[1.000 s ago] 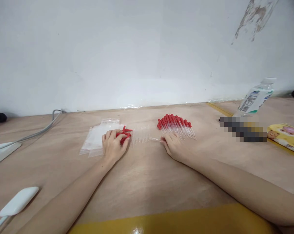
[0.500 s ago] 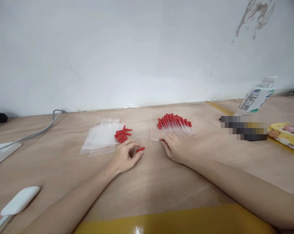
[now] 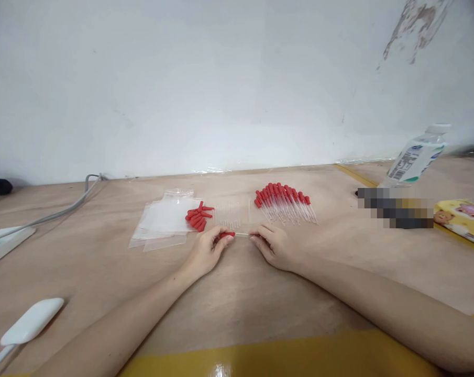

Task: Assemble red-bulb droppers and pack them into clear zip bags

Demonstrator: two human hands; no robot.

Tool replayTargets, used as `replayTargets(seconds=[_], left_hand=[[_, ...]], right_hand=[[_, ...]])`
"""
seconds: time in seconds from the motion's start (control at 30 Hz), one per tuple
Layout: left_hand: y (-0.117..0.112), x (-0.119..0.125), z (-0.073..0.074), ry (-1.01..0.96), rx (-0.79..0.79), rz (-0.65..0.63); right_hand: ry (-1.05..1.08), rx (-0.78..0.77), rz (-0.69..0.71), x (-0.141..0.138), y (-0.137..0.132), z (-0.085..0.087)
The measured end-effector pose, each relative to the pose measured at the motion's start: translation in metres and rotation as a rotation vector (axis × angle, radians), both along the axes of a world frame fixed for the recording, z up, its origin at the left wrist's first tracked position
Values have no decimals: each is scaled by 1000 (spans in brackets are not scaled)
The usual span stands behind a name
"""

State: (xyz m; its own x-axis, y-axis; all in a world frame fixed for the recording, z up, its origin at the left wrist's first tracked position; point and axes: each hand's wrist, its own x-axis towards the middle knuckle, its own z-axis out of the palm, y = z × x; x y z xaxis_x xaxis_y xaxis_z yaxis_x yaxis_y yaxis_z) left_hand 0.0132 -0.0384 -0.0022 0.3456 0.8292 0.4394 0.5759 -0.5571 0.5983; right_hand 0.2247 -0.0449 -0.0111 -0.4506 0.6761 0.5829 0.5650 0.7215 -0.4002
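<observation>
My left hand [image 3: 213,246] pinches a red rubber dropper bulb [image 3: 228,234] between thumb and fingers. Opposite it, my right hand [image 3: 272,245] is closed on a thin clear dropper tube [image 3: 242,235], whose end meets the bulb's mouth; whether it is inside I cannot tell. Just behind my left hand lies a small pile of loose red bulbs [image 3: 197,217]. A row of bare clear tubes [image 3: 228,213] lies beyond the gap between my hands. Behind my right hand, several droppers with red bulbs on clear tubes [image 3: 286,201] are fanned out.
Clear zip bags [image 3: 158,220] lie in a stack on the left. A white adapter [image 3: 32,321], a power strip [image 3: 4,243] and a grey cable [image 3: 69,207] are farther left. To the right stand a plastic bottle [image 3: 415,159], a blurred dark item [image 3: 397,208] and a yellow packet [image 3: 462,220].
My right hand has brought the tube nearer to my left hand. The red bulb, held loosely at the fingertips before, is now pinched firmly and lined up with the tube.
</observation>
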Motion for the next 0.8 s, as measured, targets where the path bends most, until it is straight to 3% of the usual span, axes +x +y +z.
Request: replayTargets(seconds=[0.3, 0.5, 0.7, 0.8], left_hand=[[3, 0, -13, -160, -127, -123], [2, 1, -14, -229, -178, -121], [-1, 1, -13, -193, -198, -158], [-2, 0, -13, -117, -207, -154]], right_hand=[[-5, -15, 40, 1, 2, -2], [-17, -36, 77, 0, 2, -1], [-47, -141, 172, 6, 10, 6], [-136, -96, 186, 9, 15, 7]])
